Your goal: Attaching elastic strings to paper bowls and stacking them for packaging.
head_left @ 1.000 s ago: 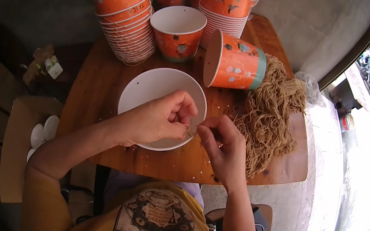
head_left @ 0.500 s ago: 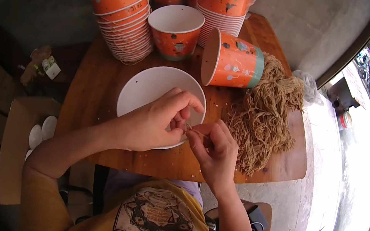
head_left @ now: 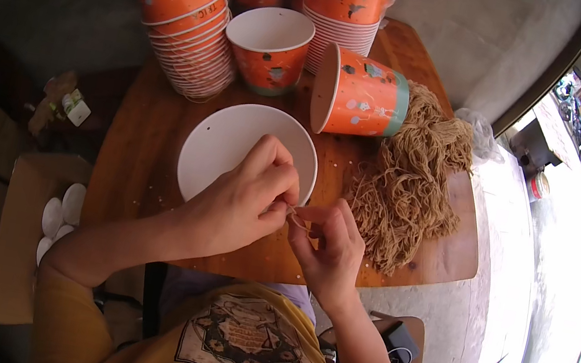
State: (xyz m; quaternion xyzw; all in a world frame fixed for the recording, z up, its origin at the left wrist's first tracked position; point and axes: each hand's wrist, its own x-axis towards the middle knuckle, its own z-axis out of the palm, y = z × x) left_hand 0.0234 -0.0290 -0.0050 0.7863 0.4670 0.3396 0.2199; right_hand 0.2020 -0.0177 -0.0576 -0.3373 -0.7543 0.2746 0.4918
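My left hand (head_left: 246, 193) is closed in a pinch above the near side of a paper bucket (head_left: 224, 140), whose white inside faces up. Close against it, my right hand (head_left: 334, 251) is also pinched. Between the fingertips of both hands runs a short piece of thin tan cord (head_left: 296, 218); most of it is hidden by the fingers. To the right lies a tangled heap of tan cords (head_left: 419, 177). An orange and green paper bucket (head_left: 361, 99) rests on its side against the far end of that heap.
Another orange bucket (head_left: 269, 61) stands upright farther back. Tall bucket stacks (head_left: 195, 40) rise along the back of the wooden table (head_left: 136, 131), the left one leaning. At lower left is a cardboard box (head_left: 26, 228) with white discs (head_left: 52, 217). A stool (head_left: 407, 334) stands at right.
My left fingers have curled in and drawn down toward the right fingertips, tightening round the cord. The right hand stays pinched. The whole view has shifted slightly.
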